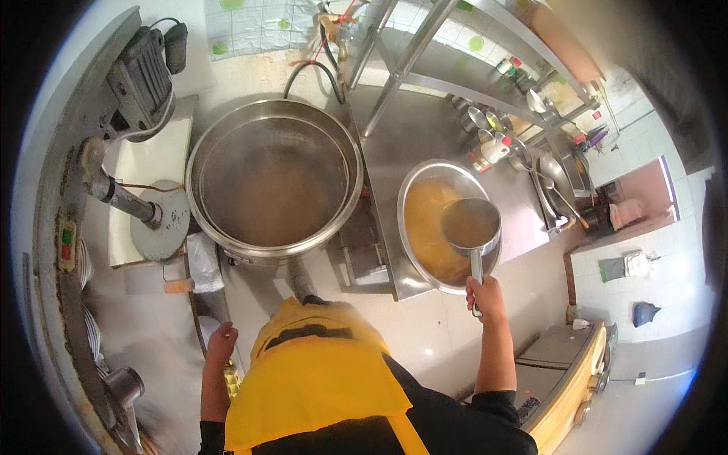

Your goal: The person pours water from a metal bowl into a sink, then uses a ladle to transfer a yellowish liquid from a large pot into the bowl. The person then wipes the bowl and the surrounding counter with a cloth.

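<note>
My right hand (485, 298) is closed round the handle of a deep metal ladle (472, 224) with brownish liquid in it. The ladle is over a wide steel basin (409, 176) of cloudy orange-brown broth (431, 227); whether its underside touches the broth cannot be seen. To the left stands a large steel stockpot (199, 220), with brown liquid (277, 197) showing through steam. My left hand (221, 341) hangs low at my left side, fingers curled in, with nothing visible in it.
The basin rests on a steel counter (383, 106) under a metal shelf frame (409, 61). Bottles (491, 153) and small pots (476, 119) stand farther back. A machine with a round plate (161, 227) is at left. A wooden-sided cabinet (570, 387) sits at lower right.
</note>
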Tool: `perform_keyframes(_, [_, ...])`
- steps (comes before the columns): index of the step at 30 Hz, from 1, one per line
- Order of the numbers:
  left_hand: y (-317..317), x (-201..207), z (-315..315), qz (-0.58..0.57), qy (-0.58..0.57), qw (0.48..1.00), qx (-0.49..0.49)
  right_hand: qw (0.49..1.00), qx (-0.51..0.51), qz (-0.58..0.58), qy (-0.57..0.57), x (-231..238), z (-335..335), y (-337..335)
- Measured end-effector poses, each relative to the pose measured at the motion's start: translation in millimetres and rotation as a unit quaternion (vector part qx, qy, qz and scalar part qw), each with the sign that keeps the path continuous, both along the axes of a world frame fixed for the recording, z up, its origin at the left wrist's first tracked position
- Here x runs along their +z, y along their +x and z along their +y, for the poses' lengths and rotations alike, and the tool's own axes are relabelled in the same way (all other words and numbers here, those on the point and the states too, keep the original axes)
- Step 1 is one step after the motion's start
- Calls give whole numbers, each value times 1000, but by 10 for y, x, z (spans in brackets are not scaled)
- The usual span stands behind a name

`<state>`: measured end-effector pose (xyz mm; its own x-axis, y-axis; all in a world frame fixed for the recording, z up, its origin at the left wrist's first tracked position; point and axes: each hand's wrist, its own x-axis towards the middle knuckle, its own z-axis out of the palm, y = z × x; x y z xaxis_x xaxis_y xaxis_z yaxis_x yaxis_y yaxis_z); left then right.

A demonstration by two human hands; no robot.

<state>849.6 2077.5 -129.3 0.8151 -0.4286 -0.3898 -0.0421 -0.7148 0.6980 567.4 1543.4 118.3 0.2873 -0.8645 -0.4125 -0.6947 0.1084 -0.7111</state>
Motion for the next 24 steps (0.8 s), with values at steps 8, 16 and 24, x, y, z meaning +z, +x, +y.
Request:
perform_keyframes(8, [212, -243, 215, 14, 9, 1000, 18, 967, -25, 204, -153, 267, -116, -174])
perform_keyframes(16, [-24, -116, 57, 40, -13, 999, 31, 850, 39, 358, -385, 229, 1, 12])
perform_keyframes(24, [-287, 188, 62, 89, 39, 992, 85, 916, 164, 159, -331, -109, -137, 1046])
